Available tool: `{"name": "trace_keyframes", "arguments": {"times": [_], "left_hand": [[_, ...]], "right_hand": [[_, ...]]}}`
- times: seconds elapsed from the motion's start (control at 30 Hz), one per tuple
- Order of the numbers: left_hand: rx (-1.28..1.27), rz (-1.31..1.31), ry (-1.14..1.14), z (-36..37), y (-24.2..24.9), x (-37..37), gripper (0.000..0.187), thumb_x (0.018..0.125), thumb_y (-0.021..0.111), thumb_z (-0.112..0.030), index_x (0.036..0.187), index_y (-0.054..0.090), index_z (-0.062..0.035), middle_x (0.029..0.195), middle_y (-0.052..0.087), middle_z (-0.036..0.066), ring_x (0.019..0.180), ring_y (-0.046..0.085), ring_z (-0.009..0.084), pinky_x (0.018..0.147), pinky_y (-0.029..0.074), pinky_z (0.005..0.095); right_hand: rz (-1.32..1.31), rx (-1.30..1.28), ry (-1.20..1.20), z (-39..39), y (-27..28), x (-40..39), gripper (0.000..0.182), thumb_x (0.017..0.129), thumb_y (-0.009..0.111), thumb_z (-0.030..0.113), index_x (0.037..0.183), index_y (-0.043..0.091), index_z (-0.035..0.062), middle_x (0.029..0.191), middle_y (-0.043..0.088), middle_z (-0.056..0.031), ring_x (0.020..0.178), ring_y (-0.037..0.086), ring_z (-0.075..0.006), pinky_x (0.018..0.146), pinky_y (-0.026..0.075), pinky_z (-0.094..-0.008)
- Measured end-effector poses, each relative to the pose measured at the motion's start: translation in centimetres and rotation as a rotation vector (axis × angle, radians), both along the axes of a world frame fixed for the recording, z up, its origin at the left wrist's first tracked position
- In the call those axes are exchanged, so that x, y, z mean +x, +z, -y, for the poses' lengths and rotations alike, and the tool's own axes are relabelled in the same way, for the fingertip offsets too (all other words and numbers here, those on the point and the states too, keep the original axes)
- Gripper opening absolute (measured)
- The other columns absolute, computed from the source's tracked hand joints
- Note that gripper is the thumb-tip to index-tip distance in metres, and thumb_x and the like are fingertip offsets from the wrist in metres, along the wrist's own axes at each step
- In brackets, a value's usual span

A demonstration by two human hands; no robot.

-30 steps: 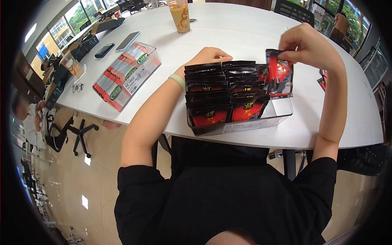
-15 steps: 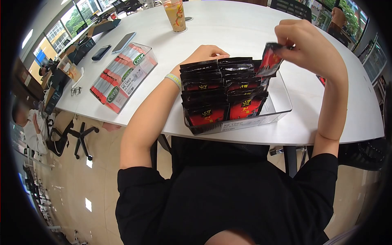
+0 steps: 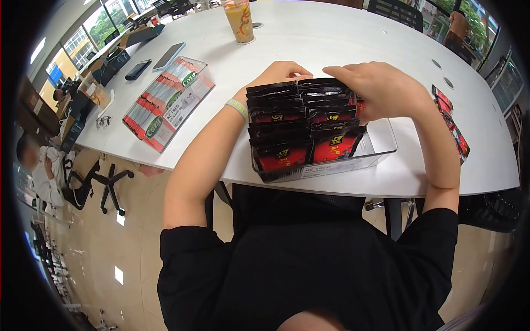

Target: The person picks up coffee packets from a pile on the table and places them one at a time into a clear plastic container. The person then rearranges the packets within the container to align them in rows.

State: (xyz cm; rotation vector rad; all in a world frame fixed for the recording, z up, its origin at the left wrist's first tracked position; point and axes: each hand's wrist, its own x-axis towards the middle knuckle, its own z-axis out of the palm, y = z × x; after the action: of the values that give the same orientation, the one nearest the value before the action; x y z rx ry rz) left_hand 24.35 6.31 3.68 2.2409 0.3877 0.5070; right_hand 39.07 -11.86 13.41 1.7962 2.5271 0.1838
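A clear tray [image 3: 385, 155] at the table's front edge holds rows of upright black and red sachets [image 3: 282, 156]. Behind the rows at the back left, my left hand [image 3: 279, 73] curls its fingers, and the sachets hide what they grip. My right hand [image 3: 386, 91] reaches over the right side of the rows, closed round a sachet that shows only as a bit of red by the palm. The tray's right end shows bare bottom. More red and black sachets [image 3: 454, 129] lie on the table beyond my right forearm.
Left on the white table [image 3: 326, 33] stands a second clear box [image 3: 189, 113] of red and white sticks [image 3: 160, 98]. Two phones [image 3: 169, 56], glasses [image 3: 103, 122] and a drink cup [image 3: 239, 25] are farther out. Two people are in the background.
My right hand has moved left and down with its sachet, from above the tray's right side into the rows. The loose sachets on the right have come into view.
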Motion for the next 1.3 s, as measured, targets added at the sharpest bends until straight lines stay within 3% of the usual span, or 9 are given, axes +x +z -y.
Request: {"name": "trace_keyframes", "arguments": {"times": [0.2, 0.27, 0.37, 0.67, 0.97, 1.07, 1.13, 1.2, 1.3], "left_hand": [[0.024, -0.018, -0.024, -0.4, 0.1, 0.1, 0.036, 0.08, 0.063, -0.017, 0.107, 0.056, 0.0058, 0.093, 0.062, 0.013, 0.082, 0.058, 0.013, 0.073, 0.048, 0.0251], [-0.024, -0.01, -0.031, -0.3, -0.1, 0.1, 0.035, 0.08, 0.063, -0.016, 0.107, 0.056, 0.0061, 0.093, 0.062, 0.013, 0.082, 0.058, 0.0131, 0.073, 0.049, 0.025], [-0.113, -0.019, -0.031, 0.3, 0.2, -0.3, 0.033, 0.084, 0.057, -0.024, 0.101, 0.061, 0.0045, 0.097, 0.061, 0.016, 0.086, 0.06, 0.019, 0.075, 0.048, 0.0266], [0.072, 0.004, -0.023, 2.2, 1.6, -0.7, 0.028, 0.075, 0.063, -0.011, 0.1, 0.062, 0.0041, 0.098, 0.061, 0.014, 0.088, 0.059, 0.017, 0.076, 0.048, 0.0261], [0.052, 0.09, -0.099, 0.6, 0.4, -0.5, 0.03, 0.078, 0.062, -0.012, 0.102, 0.059, 0.0051, 0.096, 0.061, 0.013, 0.086, 0.058, 0.0149, 0.077, 0.048, 0.0259], [-0.015, 0.101, -0.137, 0.1, -0.1, -0.4, 0.03, 0.083, 0.06, -0.016, 0.103, 0.056, 0.0052, 0.096, 0.061, 0.013, 0.089, 0.057, 0.0151, 0.079, 0.047, 0.0269], [-0.041, -0.007, -0.063, 0.8, 0.6, 0.1, 0.032, 0.085, 0.059, -0.022, 0.103, 0.056, 0.0047, 0.098, 0.06, 0.012, 0.091, 0.057, 0.0163, 0.081, 0.047, 0.0281], [-0.08, 0.027, -0.03, 0.2, 0.0, 0.1, 0.028, 0.074, 0.065, -0.008, 0.099, 0.06, 0.003, 0.1, 0.056, 0.008, 0.087, 0.056, 0.0124, 0.078, 0.046, 0.0243], [0.045, 0.027, -0.065, -0.3, -0.2, 0.2, 0.029, 0.082, 0.06, -0.018, 0.103, 0.06, 0.0018, 0.1, 0.058, 0.012, 0.092, 0.057, 0.018, 0.083, 0.045, 0.0288]], "right_hand": [[-0.051, -0.022, -0.24, 1.1, -1.4, -0.6, 0.076, 0.054, 0.069, 0.003, 0.123, 0.037, 0.0011, 0.091, 0.059, -0.0176, 0.084, 0.058, -0.0325, 0.07, 0.047, -0.039], [-0.082, 0.283, -0.137, 1.7, -2.9, 0.3, 0.073, 0.056, 0.071, 0.005, 0.121, 0.039, 0.0018, 0.095, 0.058, -0.017, 0.09, 0.056, -0.0318, 0.073, 0.046, -0.0383], [-0.087, 0.256, -0.204, 2.5, -3.4, 0.1, 0.075, 0.056, 0.072, 0.007, 0.123, 0.039, 0.0024, 0.098, 0.056, -0.0162, 0.093, 0.055, -0.0318, 0.077, 0.046, -0.0376], [-0.129, 0.441, -0.065, 2.5, -4.9, 0.4, 0.091, 0.057, 0.073, 0.013, 0.135, 0.026, 0.0069, 0.096, 0.056, -0.0104, 0.092, 0.055, -0.03, 0.073, 0.049, -0.0356], [0.015, 0.458, -0.138, 2.7, -4.4, -0.2, 0.057, 0.057, 0.078, 0.028, 0.099, 0.047, 0.0051, 0.08, 0.057, -0.0095, 0.081, 0.059, -0.0263, 0.065, 0.049, -0.0346], [-0.203, 0.443, 0.015, 2.4, -4.1, 2.0, 0.07, 0.058, 0.076, 0.02, 0.119, 0.046, 0.0027, 0.096, 0.056, -0.0136, 0.091, 0.056, -0.0265, 0.077, 0.046, -0.0345], [-0.505, 0.391, 0.05, 1.6, -3.1, 5.4, 0.059, 0.066, 0.075, 0.027, 0.115, 0.052, 0.0022, 0.103, 0.058, -0.0122, 0.094, 0.057, -0.0231, 0.08, 0.045, -0.033], [-0.615, 0.42, -0.267, 2.0, -1.2, 9.4, 0.041, 0.075, 0.068, 0.034, 0.102, 0.062, 0.0032, 0.1, 0.063, -0.0092, 0.091, 0.059, -0.0193, 0.078, 0.045, -0.032], [-0.069, 0.793, -0.614, 2.3, -4.4, 21.0, 0.044, 0.077, 0.064, 0.032, 0.11, 0.058, 0.0029, 0.11, 0.058, -0.0164, 0.105, 0.053, -0.0287, 0.089, 0.042, -0.0377]]}}
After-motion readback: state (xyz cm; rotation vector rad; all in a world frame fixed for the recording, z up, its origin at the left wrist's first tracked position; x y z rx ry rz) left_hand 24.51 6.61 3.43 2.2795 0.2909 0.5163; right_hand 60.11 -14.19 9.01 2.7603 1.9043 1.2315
